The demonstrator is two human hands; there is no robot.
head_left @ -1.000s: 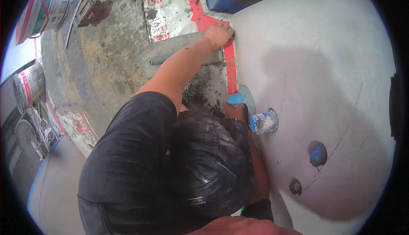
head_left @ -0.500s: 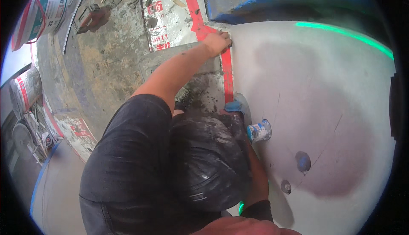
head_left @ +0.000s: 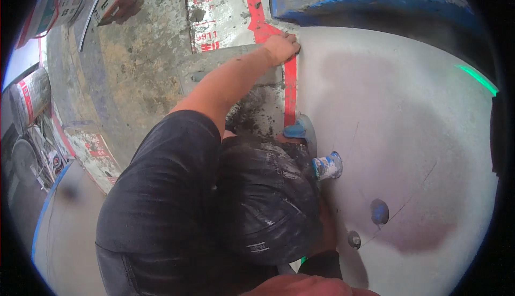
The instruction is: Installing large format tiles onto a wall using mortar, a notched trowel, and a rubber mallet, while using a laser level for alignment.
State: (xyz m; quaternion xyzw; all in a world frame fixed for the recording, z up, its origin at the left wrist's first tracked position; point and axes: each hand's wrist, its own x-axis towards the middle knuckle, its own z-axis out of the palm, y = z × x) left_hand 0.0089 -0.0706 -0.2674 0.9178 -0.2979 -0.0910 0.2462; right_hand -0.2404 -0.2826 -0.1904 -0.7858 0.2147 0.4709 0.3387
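My left hand (head_left: 282,48) reaches out from a black sleeve to the seam where the taped floor meets the pale wall. Its fingers are curled down over the red tape (head_left: 290,92); a dark bit shows beneath them, but I cannot make out what it is. Just left of the hand lies a grey flat slab (head_left: 236,60), partly covered by my forearm. Farther down the same seam rests a blue-grey item (head_left: 298,130) of a kind I cannot tell. What seems to be my right forearm (head_left: 328,223) runs behind dusty black clothing (head_left: 263,205), which hides the hand.
A taped pipe stub (head_left: 327,165) sticks out of the pale wall (head_left: 397,108), with two dark openings (head_left: 379,212) below it. A white and green bucket (head_left: 64,1) stands far left, near a red-grey box (head_left: 111,5). Blue-edged grey material (head_left: 332,1) borders the far side.
The view has shifted slightly, and the green light line on the wall shows much shorter. My left hand stays at the seam, its fingers still curled.
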